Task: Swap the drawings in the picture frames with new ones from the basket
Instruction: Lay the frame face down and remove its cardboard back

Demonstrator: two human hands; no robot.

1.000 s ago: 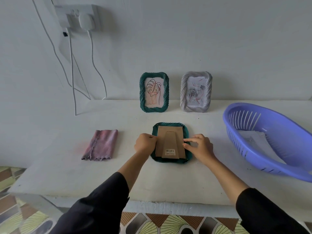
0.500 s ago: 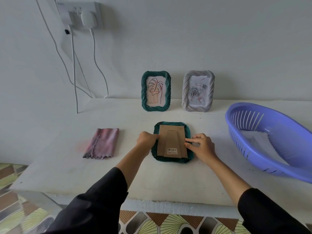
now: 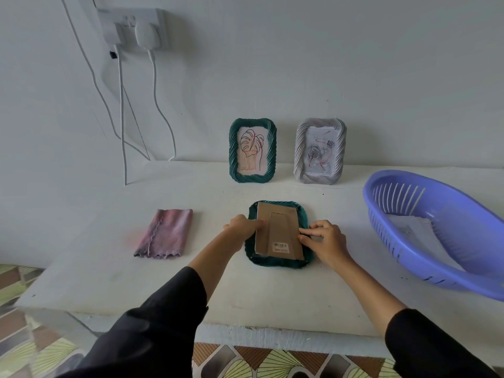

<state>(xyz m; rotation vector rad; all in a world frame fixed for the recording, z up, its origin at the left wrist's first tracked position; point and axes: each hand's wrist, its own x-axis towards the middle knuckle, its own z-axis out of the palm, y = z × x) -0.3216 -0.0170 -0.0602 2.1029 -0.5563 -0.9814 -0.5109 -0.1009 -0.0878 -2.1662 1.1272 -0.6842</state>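
Head view: the only camera; everything below is read from it.
Task's thing: the face-down frame [image 3: 275, 264] lies flat on the bench [image 3: 109, 268] between your two hands, its cardboard back [image 3: 275, 230] turned up and the fold-out stand lying flat on it.
Left hand [image 3: 241, 227]: curled over the frame's left rim, with a fingertip at the back's left edge. Whether it pinches a tab or only presses, you cannot tell.
Right hand [image 3: 324, 238]: thumb and forefinger pinch at the back's right edge, the other fingers tucked in.
How it will handle: judge the frame light and rigid, its ribbed rim giving a sure grip. The card looks thin and will crease if you lever it from one corner.
Where to hold: steady the rim with one hand and lift the card by its long edge. If there is glass beneath, which cannot be seen, keep the frame flat.
Beyond your hands: the upright green frame [image 3: 252, 151] and the grey frame [image 3: 320, 151] stand against the wall, each showing a drawing.
Right of your right hand: the basket [image 3: 436, 268], tilted, with loose sheets [image 3: 417, 230] inside. These will be limp, so take them by an edge.
Left of your left hand: a folded cloth [image 3: 165, 233], well apart.
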